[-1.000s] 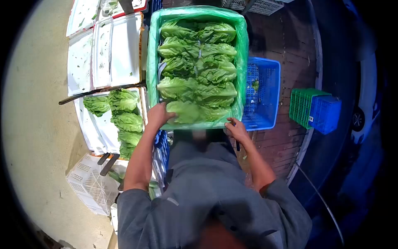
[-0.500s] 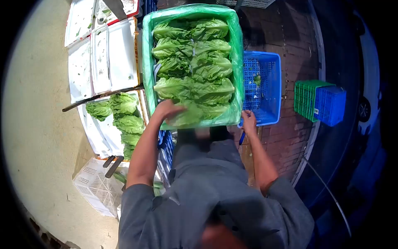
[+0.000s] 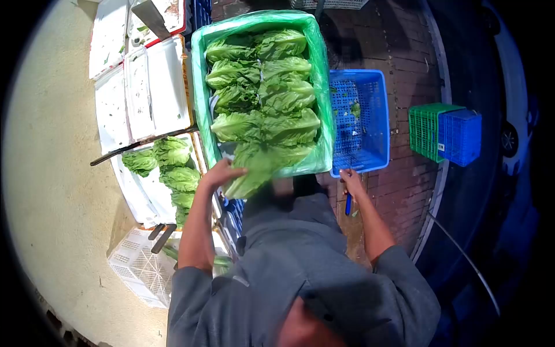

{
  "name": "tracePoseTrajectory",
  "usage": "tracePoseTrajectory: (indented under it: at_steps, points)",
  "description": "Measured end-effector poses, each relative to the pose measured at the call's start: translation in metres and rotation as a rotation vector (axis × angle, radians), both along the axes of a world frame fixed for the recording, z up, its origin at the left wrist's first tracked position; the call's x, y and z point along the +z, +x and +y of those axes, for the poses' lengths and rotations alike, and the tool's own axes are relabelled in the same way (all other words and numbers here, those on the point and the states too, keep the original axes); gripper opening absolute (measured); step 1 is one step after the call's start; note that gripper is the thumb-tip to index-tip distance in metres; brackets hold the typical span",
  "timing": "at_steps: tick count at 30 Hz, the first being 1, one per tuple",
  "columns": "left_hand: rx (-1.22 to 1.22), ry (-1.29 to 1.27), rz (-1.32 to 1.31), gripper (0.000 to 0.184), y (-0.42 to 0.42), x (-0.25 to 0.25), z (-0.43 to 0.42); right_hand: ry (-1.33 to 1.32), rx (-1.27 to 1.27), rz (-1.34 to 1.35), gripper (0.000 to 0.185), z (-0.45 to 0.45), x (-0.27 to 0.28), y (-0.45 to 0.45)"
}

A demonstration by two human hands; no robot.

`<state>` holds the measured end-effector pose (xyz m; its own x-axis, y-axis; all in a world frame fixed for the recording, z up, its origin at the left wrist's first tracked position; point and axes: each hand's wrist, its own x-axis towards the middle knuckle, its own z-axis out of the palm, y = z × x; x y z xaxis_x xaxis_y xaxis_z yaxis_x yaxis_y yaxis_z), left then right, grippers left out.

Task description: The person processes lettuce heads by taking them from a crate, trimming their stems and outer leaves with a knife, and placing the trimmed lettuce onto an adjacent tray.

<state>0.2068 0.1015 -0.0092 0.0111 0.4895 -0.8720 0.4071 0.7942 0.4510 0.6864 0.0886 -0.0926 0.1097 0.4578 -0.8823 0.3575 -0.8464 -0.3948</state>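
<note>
A crate lined with green plastic (image 3: 325, 115) stands in front of me, with two columns of romaine lettuce heads (image 3: 289, 127) in it. At its near left corner my left hand (image 3: 224, 173) is closed on a lettuce head (image 3: 250, 176), blurred and slanting over the near rim. My right hand (image 3: 351, 180) is closed round a blue-handled knife (image 3: 348, 204), beside the near edge of a blue basket (image 3: 378, 127). Leaf scraps lie in that basket.
More lettuce heads (image 3: 180, 177) lie on a white foam box (image 3: 136, 188) at the left, beyond which are white foam lids (image 3: 167, 81). A white plastic crate (image 3: 141, 263) sits at lower left. Green (image 3: 425, 130) and blue crates (image 3: 461, 137) stand at the right.
My left hand has gripped the nearest left lettuce head and pulled it towards me, over the rim. My right hand has shifted slightly down and right with the knife.
</note>
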Motion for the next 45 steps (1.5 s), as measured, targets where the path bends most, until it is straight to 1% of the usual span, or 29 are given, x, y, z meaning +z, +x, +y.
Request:
tracePoseTrajectory:
  at_steps: [2, 3, 5, 7, 8, 9, 11, 13, 14, 15, 16, 17, 19, 22, 25, 28, 30, 32, 34, 35, 36, 37, 38, 39, 41, 42, 43, 44, 45]
  points:
    - [0.258, 0.018, -0.087, 0.072, -0.015, -0.002, -0.034, -0.008, -0.025, 0.016, 0.047, -0.003, 0.002, 0.003]
    - [0.461, 0.006, -0.362, 0.065, -0.008, 0.034, -0.029, -0.008, -0.037, 0.026, 0.048, -0.003, 0.002, 0.005]
    - [0.735, -0.032, -0.416, 0.055, 0.003, 0.067, -0.029, 0.031, -0.047, 0.077, 0.047, 0.0, 0.001, 0.003]
    - [0.961, 0.058, -0.661, 0.051, 0.013, 0.052, -0.036, 0.112, -0.054, 0.144, 0.041, 0.013, 0.007, -0.005]
    - [1.069, 0.067, -0.718, 0.051, 0.024, 0.039, -0.034, 0.216, -0.042, 0.181, 0.039, 0.02, 0.011, -0.012]
    - [1.138, 0.123, -0.804, 0.053, 0.046, 0.053, -0.018, 0.234, -0.066, 0.19, 0.039, 0.031, 0.021, -0.022]
    - [1.306, 0.16, -0.976, 0.057, 0.081, 0.052, 0.006, 0.424, -0.005, 0.229, 0.037, 0.049, 0.044, -0.048]
    - [1.44, 0.091, -0.984, 0.058, 0.107, 0.049, 0.024, 0.554, 0.09, 0.296, 0.033, 0.067, 0.11, -0.086]
    - [1.477, 0.052, -0.902, 0.059, 0.122, 0.058, 0.034, 0.54, 0.07, 0.359, 0.029, 0.068, 0.124, -0.1]
    - [1.528, 0.046, -0.941, 0.058, 0.132, 0.05, 0.039, 0.66, 0.155, 0.39, 0.029, 0.069, 0.143, -0.113]
    - [1.517, 0.08, -1.015, 0.057, 0.142, 0.05, 0.043, 0.847, 0.289, 0.342, 0.033, 0.068, 0.145, -0.122]
    - [1.505, 0.113, -1.088, 0.055, 0.152, 0.05, 0.046, 0.961, 0.35, 0.34, 0.039, 0.072, 0.17, -0.136]
    - [1.492, 0.12, -1.087, 0.054, 0.167, 0.045, 0.046, 1.128, 0.5, 0.207, 0.048, 0.07, 0.176, -0.145]
    - [1.478, 0.123, -1.005, 0.054, 0.184, 0.046, 0.046, 1.262, 0.542, 0.161, 0.058, 0.069, 0.178, -0.155]
    - [1.484, 0.083, -0.91, 0.054, 0.192, 0.052, 0.044, 1.274, 0.586, 0.15, 0.065, 0.068, 0.174, -0.149]
    - [1.469, 0.074, -0.918, 0.056, 0.197, 0.051, 0.043, 1.201, 0.665, 0.132, 0.063, 0.067, 0.171, -0.141]
    - [1.415, 0.084, -0.927, 0.059, 0.2, 0.057, 0.044, 1.152, 0.546, 0.15, 0.066, 0.068, 0.181, -0.136]
    - [1.411, 0.075, -0.971, 0.064, 0.202, 0.064, 0.045, 1.032, 0.353, 0.175, 0.06, 0.07, 0.18, -0.133]
    - [1.389, 0.144, -1.074, 0.073, 0.204, 0.064, 0.048, 0.765, 0.016, 0.357, 0.051, 0.069, 0.153, -0.131]
    - [1.372, 0.191, -1.123, 0.071, 0.204, 0.063, 0.049, 0.628, -0.151, 0.445, 0.046, 0.068, 0.142, -0.129]
    - [1.355, 0.24, -1.173, 0.069, 0.203, 0.069, 0.05, 0.488, -0.262, 0.505, 0.033, 0.069, 0.154, -0.133]
    - [1.336, 0.292, -1.223, 0.067, 0.201, 0.074, 0.052, 0.454, -0.242, 0.55, 0.03, 0.068, 0.155, -0.133]
    - [1.228, 0.354, -1.319, 0.073, 0.195, 0.071, 0.052, 0.422, -0.222, 0.597, 0.027, 0.067, 0.154, -0.134]
    - [1.206, 0.307, -1.356, 0.08, 0.188, 0.073, 0.051, 0.389, -0.2, 0.644, 0.025, 0.067, 0.155, -0.136]
    - [0.938, 0.373, -1.651, 0.085, 0.179, 0.084, 0.061, 0.395, -0.191, 0.766, 0.016, 0.077, 0.187, -0.143]
    - [0.883, 0.39, -1.663, 0.106, 0.177, 0.096, 0.067, 0.39, -0.192, 0.785, 0.014, 0.08, 0.193, -0.145]
    - [0.81, 0.42, -1.704, 0.108, 0.176, 0.102, 0.074, 0.386, -0.192, 0.802, 0.013, 0.086, 0.209, -0.148]
    - [0.738, 0.448, -1.744, 0.111, 0.175, 0.106, 0.08, 0.402, -0.096, 0.761, 0.01, 0.091, 0.23, -0.148]
    - [0.667, 0.473, -1.782, 0.113, 0.176, 0.112, 0.084, 0.378, -0.074, 0.769, 0.009, 0.092, 0.232, -0.149]
